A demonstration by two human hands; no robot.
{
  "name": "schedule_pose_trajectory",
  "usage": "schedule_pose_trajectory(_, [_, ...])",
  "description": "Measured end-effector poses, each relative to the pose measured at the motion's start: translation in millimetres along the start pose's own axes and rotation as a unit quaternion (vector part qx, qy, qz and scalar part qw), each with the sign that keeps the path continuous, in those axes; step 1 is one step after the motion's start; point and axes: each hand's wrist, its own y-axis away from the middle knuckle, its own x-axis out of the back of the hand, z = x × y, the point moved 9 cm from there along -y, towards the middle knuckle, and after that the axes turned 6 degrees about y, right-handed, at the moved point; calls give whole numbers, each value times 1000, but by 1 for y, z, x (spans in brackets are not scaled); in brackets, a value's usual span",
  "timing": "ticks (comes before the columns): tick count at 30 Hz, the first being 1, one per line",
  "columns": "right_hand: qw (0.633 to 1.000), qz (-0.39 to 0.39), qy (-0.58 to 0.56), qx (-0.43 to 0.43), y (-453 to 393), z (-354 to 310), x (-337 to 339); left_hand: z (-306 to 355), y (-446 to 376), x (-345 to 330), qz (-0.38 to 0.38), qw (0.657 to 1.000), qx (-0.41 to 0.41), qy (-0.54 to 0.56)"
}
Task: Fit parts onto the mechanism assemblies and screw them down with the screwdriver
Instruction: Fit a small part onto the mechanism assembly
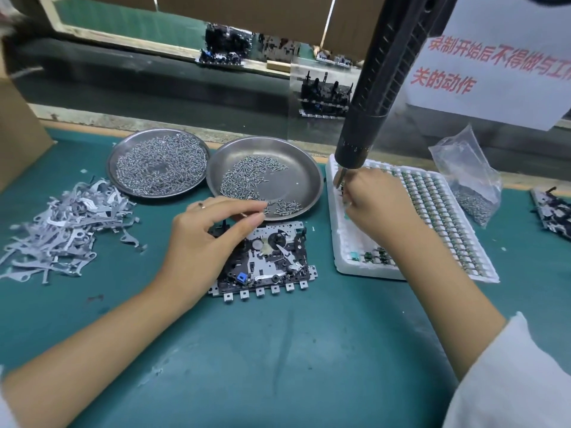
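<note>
left hand (213, 230) over mechanism assembly (265, 261), perhaps pinching screw.

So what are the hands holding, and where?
The left hand pinches something tiny at its fingertips over the mechanism; what it is can't be told. The right hand reaches into the white tray; its grip is hidden.

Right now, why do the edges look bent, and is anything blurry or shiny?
Head view: the wide lens bows the bench edge and stretches the near arms; the hanging screwdriver looms large and soft; the steel dishes catch mild glare; the mechanism at centre is sharp; shadows are faint under even light.
</note>
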Motion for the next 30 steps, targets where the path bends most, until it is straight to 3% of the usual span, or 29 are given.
schedule_pose_trajectory(10, [1000, 21, -21, 5, 3, 2, -8, 4, 0, -1, -1, 1000, 3, 9])
schedule_pose_trajectory(15, [986, 67, -152, -17, 7, 17, 12, 6, -1, -1, 0, 1000, 1, 10])
schedule_pose_trajectory(17, [961, 81, -257, -62, 14, 29, 22, 6, -1, -1, -2, 1000, -3, 8])
schedule_pose_trajectory(19, [916, 37, -390, -88, 26, 27, 20, 8, 0, -2, -6, 1000, -9, 4])
schedule_pose_trajectory(22, [779, -29, -621, -86, 46, -4, 8, 10, 1, -3, -16, 1000, -19, -3])
schedule_pose_trajectory(24, [708, -32, -699, -92, 53, -22, 0, 10, 2, -5, -27, 999, -23, -6])
schedule_pose_trajectory(25, [697, -27, -711, -92, 53, -29, -3, 10, 2, -7, -34, 999, -22, -8])
schedule_pose_trajectory(30, [715, -7, -695, -82, 53, -46, -12, 6, 3, -12, -64, 998, -20, -12])
